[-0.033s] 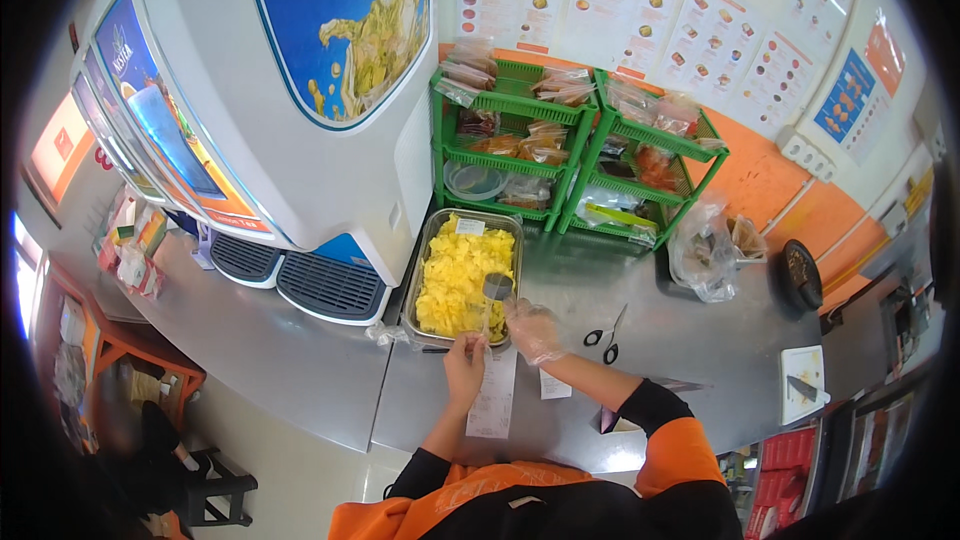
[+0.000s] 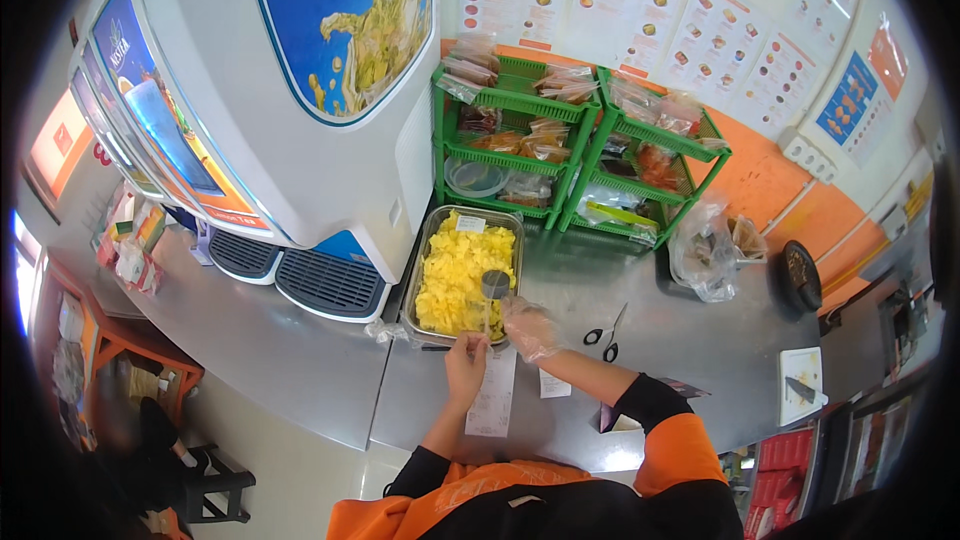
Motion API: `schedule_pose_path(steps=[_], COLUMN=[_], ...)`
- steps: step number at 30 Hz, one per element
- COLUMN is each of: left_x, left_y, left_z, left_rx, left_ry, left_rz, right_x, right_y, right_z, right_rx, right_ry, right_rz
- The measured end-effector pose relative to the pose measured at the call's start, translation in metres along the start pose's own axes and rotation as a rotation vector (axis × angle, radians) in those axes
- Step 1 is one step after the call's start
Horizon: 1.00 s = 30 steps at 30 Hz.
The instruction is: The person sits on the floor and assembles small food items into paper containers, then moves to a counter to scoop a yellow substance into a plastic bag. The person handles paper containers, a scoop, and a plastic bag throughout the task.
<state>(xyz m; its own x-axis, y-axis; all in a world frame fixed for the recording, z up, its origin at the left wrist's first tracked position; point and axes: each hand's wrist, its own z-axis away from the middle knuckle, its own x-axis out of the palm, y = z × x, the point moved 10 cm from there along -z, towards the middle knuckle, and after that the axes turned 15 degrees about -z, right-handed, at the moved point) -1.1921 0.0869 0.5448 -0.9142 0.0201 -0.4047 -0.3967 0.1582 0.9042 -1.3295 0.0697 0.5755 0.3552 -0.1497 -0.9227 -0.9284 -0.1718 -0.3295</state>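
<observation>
A metal tray [image 2: 411, 315] of chopped yellow food [image 2: 462, 270] sits on the steel counter, with a small white label on the food. Over its near right corner is a round dark grey scoop [image 2: 495, 284], its thin handle pointing down toward me. My left hand [image 2: 464, 365] pinches the lower end of that handle at the tray's near edge. My right hand [image 2: 532, 328], in a clear plastic glove, is curled beside the scoop; what its fingertips hold is hidden. A long paper slip [image 2: 490, 398] lies below my hands, and a shorter slip [image 2: 554, 384] under my right wrist.
Black-handled scissors [image 2: 606, 333] lie right of my right hand. Green racks [image 2: 512, 150] of bagged items stand behind the tray. A drink dispenser [image 2: 330, 180] rises at left. Farther right are a plastic bag [image 2: 703, 255], a black round dish [image 2: 797, 275] and a knife [image 2: 803, 390] on a white board.
</observation>
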Motion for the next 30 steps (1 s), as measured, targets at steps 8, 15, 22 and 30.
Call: schedule_pose_path(steps=[8, 15, 22, 30], left_x=[0.003, 0.015, 0.009, 0.01], left_y=[-0.012, -0.026, -0.018, -0.02], left_z=[0.0, -0.008, -0.008, -0.009], left_rx=[0.047, 0.004, -0.007, -0.045], left_ry=[-0.044, -0.108, -0.135, -0.149], left_rz=[0.034, 0.114, 0.129, 0.121], right_x=[0.04, 0.004, 0.033, 0.02], right_y=[-0.02, -0.006, -0.019, -0.032], right_z=[0.01, -0.018, 0.0, 0.01], right_rx=[-0.1, -0.101, -0.293, -0.155], right_ry=[-0.439, -0.099, -0.34, -0.536], right_rz=[-0.095, -0.085, 0.023, 0.129])
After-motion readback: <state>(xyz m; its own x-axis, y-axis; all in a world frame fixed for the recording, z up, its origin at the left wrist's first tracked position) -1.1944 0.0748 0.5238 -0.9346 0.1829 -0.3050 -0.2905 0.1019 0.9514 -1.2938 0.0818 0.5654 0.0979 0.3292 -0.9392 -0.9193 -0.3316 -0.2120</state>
